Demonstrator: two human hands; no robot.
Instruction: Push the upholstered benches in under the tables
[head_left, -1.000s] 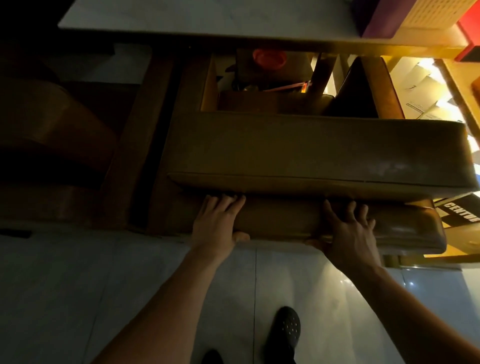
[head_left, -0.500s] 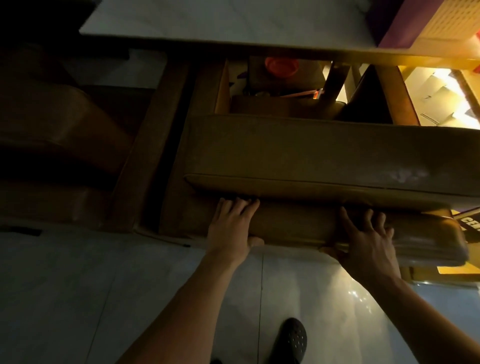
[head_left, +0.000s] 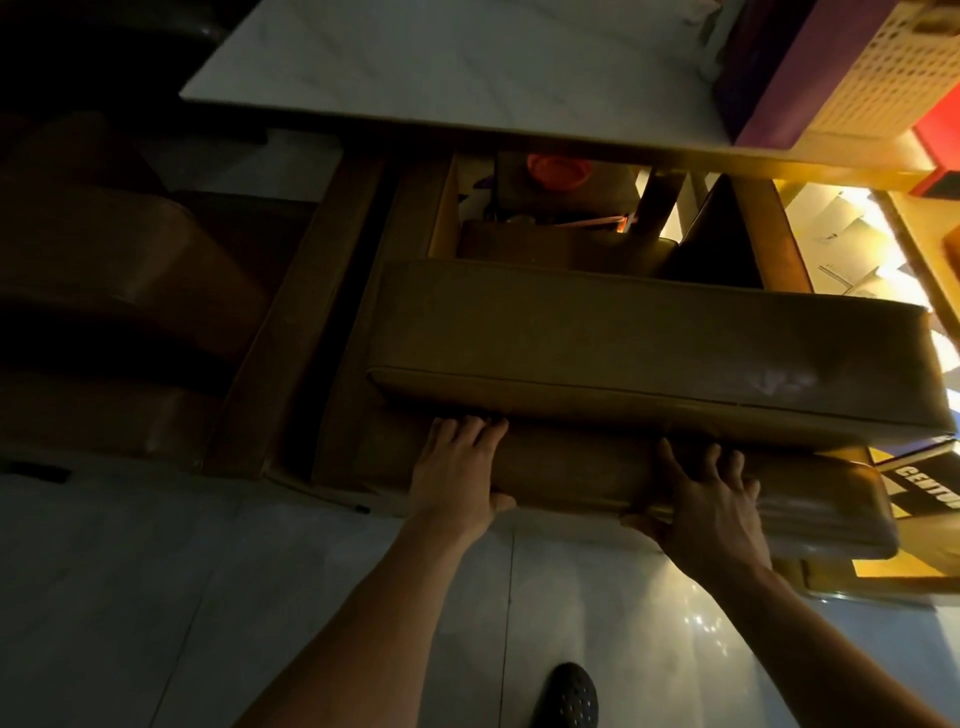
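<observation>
A brown upholstered bench (head_left: 623, 353) stands crosswise in front of me, its far side close to a white marble-topped table (head_left: 441, 67). Its long seat cushion lies above a lower padded roll (head_left: 571, 480) on the near side. My left hand (head_left: 457, 467) lies on that roll left of the middle, fingers on top and thumb hooked under the edge. My right hand (head_left: 711, 499) grips the same roll further right, thumb beneath it.
Another dark brown bench (head_left: 130, 270) sits to the left behind a wooden divider (head_left: 301, 322). Under the table are an orange object (head_left: 558, 169) and clutter. A purple box (head_left: 779, 78) and a perforated cream basket (head_left: 893, 67) stand on the table. My black shoe (head_left: 569, 696) is on glossy tiles.
Both hands keep the same grip on the padded roll. The bench has slid slightly toward the table, and my foot and view have followed forward.
</observation>
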